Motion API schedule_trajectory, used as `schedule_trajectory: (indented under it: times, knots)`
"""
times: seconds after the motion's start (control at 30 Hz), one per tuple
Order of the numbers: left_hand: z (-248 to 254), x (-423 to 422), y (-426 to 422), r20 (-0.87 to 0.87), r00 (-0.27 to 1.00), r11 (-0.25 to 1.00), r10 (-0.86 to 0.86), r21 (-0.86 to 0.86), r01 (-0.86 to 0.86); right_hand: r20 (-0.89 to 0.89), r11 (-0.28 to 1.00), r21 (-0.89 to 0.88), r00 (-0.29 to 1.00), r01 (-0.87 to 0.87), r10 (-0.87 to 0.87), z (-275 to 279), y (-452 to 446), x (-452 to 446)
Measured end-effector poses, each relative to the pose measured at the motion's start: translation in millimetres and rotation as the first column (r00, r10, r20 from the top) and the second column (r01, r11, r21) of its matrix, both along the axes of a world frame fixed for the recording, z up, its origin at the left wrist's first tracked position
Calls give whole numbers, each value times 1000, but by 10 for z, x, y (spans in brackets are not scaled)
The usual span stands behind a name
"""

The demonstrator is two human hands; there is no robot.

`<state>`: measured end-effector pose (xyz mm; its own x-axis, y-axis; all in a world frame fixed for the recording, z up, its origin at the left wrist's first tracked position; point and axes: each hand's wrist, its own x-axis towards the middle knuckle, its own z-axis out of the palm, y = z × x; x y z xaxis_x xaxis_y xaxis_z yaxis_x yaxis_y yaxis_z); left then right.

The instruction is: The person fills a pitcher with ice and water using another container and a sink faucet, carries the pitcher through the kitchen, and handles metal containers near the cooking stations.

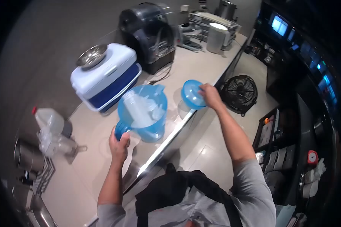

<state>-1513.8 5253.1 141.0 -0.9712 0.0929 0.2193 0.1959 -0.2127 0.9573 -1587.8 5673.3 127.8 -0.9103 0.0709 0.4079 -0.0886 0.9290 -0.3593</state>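
A blue translucent pitcher stands on the pale counter, without a lid. Inside it are a white translucent cylinder, leaning to the left, and some whitish pieces that I cannot make out clearly. My left hand is wrapped round the pitcher's handle, on its near left side. To the right, my right hand grips the rim of a round blue translucent lid or bowl above the counter's edge. The two blue pieces are apart.
Behind the pitcher stands a blue and white cooler with a metal bowl on it. A dark dispenser and a white jug stand farther back. Bottles are at left; a black fan is on the floor.
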Motion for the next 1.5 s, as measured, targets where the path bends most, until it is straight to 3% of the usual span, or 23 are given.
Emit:
schedule_trajectory:
  times: [0.1,0.23,0.37,0.43,0.5,0.53,0.63,0.8,0.9,0.93,1.03,1.13,1.23,1.33,1.43,1.5]
  knots:
    - [-16,-160,236,-1,999,999,48,-17,-48,-35,999,6,999,-37,37,-347,245,-409]
    - [-25,-309,478,-33,988,987,150,-58,-152,99,989,128,993,-75,63,-571,383,-938]
    - [-122,-436,739,-53,963,962,264,-54,-266,-6,977,-26,977,-213,213,-335,794,-1440]
    - [-188,-486,815,-60,938,938,341,-45,-344,-171,983,-176,985,-50,20,-325,1433,-1945]
    - [-173,-470,1009,-69,905,904,421,-56,-425,-210,929,-349,956,122,-205,-186,2233,-2448]
    - [-126,-470,1122,-78,883,881,462,-70,-467,-303,930,-323,911,177,-278,-79,2659,-2678]
    - [-118,-515,1328,-110,818,806,564,-142,-575,-234,821,-346,805,455,-545,379,3548,-3072]
    - [-40,-540,1587,-102,723,679,683,-276,-681,-298,794,-344,744,501,-598,355,4351,-3729]
    - [90,-523,1627,-126,748,646,652,-425,-634,-65,784,-492,882,378,-466,394,4447,-3800]
    - [80,-509,1606,-180,732,623,657,-417,-661,-69,818,-422,885,392,-460,351,4502,-3833]
    - [45,-496,1482,-304,664,566,683,-353,-745,-133,835,-510,940,206,-313,149,4577,-3776]
    - [95,-495,1396,-363,561,493,744,-268,-827,-362,833,-552,894,22,-264,-186,4673,-3704]
    - [357,-523,1307,-487,445,363,752,-258,-895,-127,696,-712,958,93,-257,259,4140,-3279]
    - [536,-601,1279,-615,303,262,728,-159,-952,50,737,-642,971,211,-234,121,4116,-3576]
    - [711,-610,1387,-662,255,226,705,-131,-965,53,776,-568,953,273,-297,-98,3965,-3904]
    - [756,-585,1457,-698,249,215,672,-138,-967,-39,804,-542,948,245,-315,-124,3750,-3988]
